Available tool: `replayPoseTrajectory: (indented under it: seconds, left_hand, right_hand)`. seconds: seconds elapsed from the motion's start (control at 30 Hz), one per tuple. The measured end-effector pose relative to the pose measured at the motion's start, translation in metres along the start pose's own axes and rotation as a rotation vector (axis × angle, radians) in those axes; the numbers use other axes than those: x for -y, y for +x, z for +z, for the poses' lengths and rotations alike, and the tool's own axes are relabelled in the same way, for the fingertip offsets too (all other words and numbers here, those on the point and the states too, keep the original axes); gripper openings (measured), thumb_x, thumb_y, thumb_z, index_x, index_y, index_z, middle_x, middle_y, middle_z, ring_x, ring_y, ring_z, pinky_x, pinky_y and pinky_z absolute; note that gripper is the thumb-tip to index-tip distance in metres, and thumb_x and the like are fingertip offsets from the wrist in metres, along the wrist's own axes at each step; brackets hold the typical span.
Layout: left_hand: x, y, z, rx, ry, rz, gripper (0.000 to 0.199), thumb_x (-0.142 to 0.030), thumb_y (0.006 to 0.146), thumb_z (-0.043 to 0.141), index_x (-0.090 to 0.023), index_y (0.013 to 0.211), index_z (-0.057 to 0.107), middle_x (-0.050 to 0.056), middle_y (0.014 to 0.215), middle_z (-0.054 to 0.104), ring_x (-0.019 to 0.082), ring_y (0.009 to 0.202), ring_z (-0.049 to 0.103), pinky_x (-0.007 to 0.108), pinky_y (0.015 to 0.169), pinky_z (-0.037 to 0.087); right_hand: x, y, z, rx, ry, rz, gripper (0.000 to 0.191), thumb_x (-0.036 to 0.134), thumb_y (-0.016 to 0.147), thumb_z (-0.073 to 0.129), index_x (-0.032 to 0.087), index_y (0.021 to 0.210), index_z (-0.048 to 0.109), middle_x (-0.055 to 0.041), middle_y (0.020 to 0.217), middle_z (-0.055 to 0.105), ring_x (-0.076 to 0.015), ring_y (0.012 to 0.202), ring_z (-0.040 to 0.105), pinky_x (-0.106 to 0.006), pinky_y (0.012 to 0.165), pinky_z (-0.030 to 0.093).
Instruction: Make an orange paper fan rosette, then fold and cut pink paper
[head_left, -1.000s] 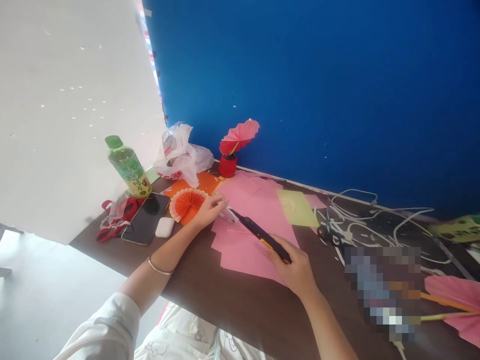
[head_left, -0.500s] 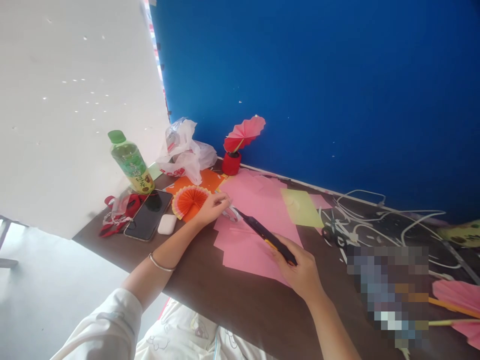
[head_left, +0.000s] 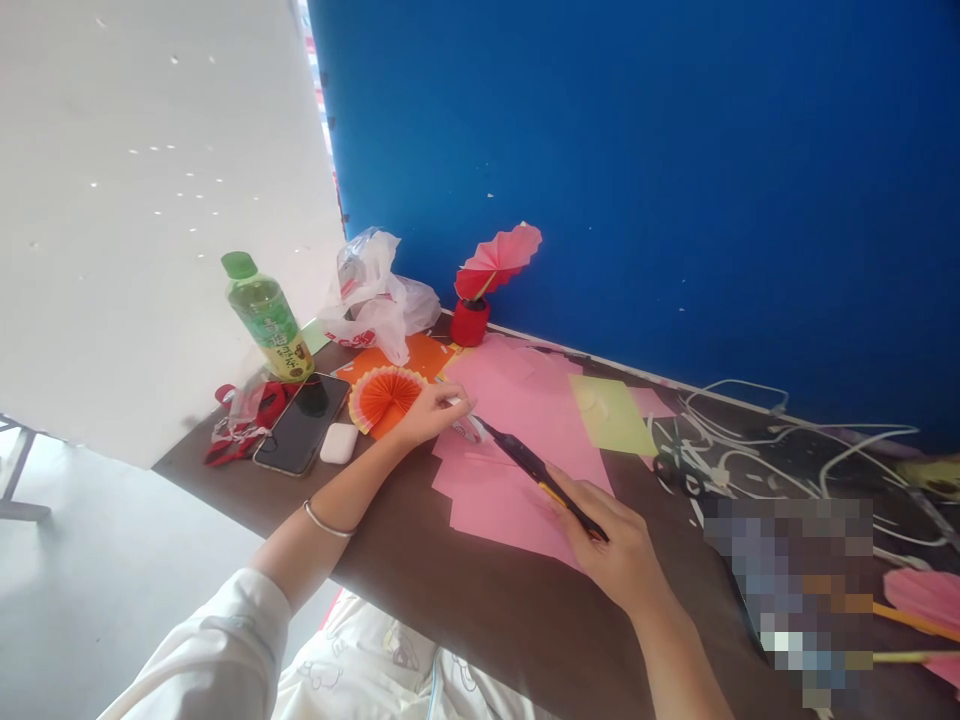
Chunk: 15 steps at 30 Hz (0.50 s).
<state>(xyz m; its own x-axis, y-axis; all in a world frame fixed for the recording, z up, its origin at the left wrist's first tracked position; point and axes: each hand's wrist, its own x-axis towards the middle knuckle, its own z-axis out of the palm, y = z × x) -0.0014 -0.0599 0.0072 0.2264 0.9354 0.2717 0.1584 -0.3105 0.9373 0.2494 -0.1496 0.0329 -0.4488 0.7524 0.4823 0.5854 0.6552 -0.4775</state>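
My right hand (head_left: 611, 535) is closed around a long black tool (head_left: 536, 468) with a yellow-orange stripe. The tool's narrow tip points up and left toward my left hand (head_left: 435, 412). The fingers of that hand are pinched together near the tip; what sits in the pinch is too small to make out. Just below the fingers shows a white piece with reddish print (head_left: 471, 430). Pink paper sheets (head_left: 517, 500) lie under the tool. A pleated orange paper fan (head_left: 390, 398) with a pale edge rests beside my left hand.
On the left are a green-capped bottle (head_left: 266, 318), a phone (head_left: 301, 425) and a white case (head_left: 339, 443). Behind stand a plastic bag (head_left: 375, 300) and a red pot (head_left: 470, 323) with a pink paper fan (head_left: 499, 260). Yellow-green paper (head_left: 611, 415) and white cables (head_left: 750, 430) lie right.
The whole view has shifted slightly, so things appear a little farther right. Both hands and the black tool keep nearly the same position over the pink paper.
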Motion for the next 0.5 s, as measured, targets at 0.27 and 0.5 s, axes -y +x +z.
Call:
replayPoseTrajectory:
  seconds: [0.27,0.5]
  left_hand:
    - [0.0012,-0.0008,-0.0059,0.071,-0.091,0.022,0.022,-0.033,0.076,0.049,-0.016,0.062,0.049,-0.002,0.063,0.047,0.012,0.064,0.045,0.025,0.064,0.035]
    - [0.0022,0.0003,-0.009,0.149,-0.148,-0.027,0.013,-0.027,0.066,0.055,-0.017,0.062,0.048,0.0,0.062,0.05,0.014,0.063,0.05,0.026,0.062,0.037]
  right_hand:
    - [0.0,-0.0007,0.0043,-0.02,-0.012,0.01,0.039,0.018,0.085,0.051,0.022,0.124,0.05,-0.0088,0.103,0.066,-0.0185,0.087,0.065,-0.029,0.079,0.053]
    - [-0.001,-0.0017,0.0045,-0.01,-0.023,0.025,0.038,0.019,0.085,0.05,0.022,0.123,0.051,-0.0082,0.1,0.067,-0.0183,0.084,0.066,-0.028,0.077,0.053]
